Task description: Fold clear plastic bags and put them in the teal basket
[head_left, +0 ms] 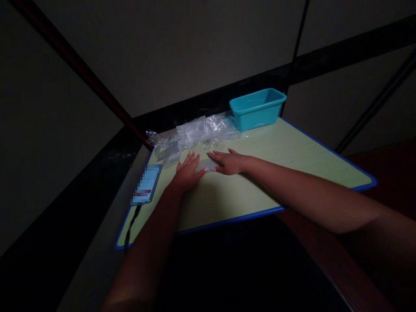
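My left hand [187,173] lies palm down on the pale yellow table [227,203], its fingers spread forward and its thumb pointing right. Opposite it, my right hand [229,162] rests flat with its fingers stretched out to the left. Between the two hands lies a small clear plastic piece [208,164], perhaps a bag, with the fingertips of both hands at its edges. Its exact kind is hard to make out in the dim light. Just beyond the fingertips spreads a heap of crumpled clear plastic bags [198,132].
A turquoise plastic basket [258,117] stands at the back right of the table. To the left lies a phone [147,184] with its screen lit and a dark strap [131,225] hanging toward the front edge. The table has a blue rim; a wall rises behind it.
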A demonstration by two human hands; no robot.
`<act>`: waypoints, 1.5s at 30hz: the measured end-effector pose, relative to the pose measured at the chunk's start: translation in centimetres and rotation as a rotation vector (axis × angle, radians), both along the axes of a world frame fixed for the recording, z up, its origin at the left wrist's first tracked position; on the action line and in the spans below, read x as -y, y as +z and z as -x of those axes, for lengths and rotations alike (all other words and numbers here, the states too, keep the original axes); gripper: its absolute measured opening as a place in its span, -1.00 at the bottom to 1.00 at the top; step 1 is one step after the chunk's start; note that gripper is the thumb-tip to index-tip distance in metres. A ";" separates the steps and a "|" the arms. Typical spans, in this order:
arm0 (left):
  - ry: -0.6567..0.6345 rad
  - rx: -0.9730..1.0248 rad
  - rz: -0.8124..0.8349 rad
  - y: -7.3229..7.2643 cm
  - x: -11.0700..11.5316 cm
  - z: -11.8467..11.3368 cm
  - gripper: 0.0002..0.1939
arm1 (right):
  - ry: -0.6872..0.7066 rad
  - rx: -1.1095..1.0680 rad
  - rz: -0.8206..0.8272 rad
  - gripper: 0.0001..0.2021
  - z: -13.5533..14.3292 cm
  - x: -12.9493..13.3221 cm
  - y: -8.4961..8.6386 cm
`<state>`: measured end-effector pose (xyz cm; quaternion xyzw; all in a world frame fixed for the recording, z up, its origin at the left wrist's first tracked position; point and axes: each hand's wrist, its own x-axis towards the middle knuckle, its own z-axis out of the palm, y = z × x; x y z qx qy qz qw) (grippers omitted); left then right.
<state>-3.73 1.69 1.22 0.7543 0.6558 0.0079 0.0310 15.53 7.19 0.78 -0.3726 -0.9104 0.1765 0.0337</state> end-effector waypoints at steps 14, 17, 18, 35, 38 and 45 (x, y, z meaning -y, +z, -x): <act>-0.093 0.078 0.039 -1.1 -0.2 0.1 -0.37 | 0.032 -0.085 -0.046 -0.32 -0.4 0.2 0.2; -0.097 0.112 0.048 -1.3 -0.2 0.1 -0.37 | 0.014 -0.138 -0.107 -0.33 -0.8 -0.2 0.3; -0.099 0.115 0.038 -1.3 -0.1 0.0 -0.37 | 0.005 -0.147 -0.127 -0.35 -0.9 -0.4 0.4; -0.147 0.162 0.046 -1.2 -0.7 0.5 -0.28 | -0.435 -1.176 0.769 -0.81 -0.3 -1.7 0.6; -0.155 0.156 0.069 -1.4 -0.7 0.5 -0.28 | -0.420 -1.247 0.957 -0.78 -0.5 -1.3 1.1; -0.156 0.179 0.069 -1.3 -0.6 0.5 -0.30 | -0.377 -1.277 1.139 -0.82 -0.8 -1.2 1.5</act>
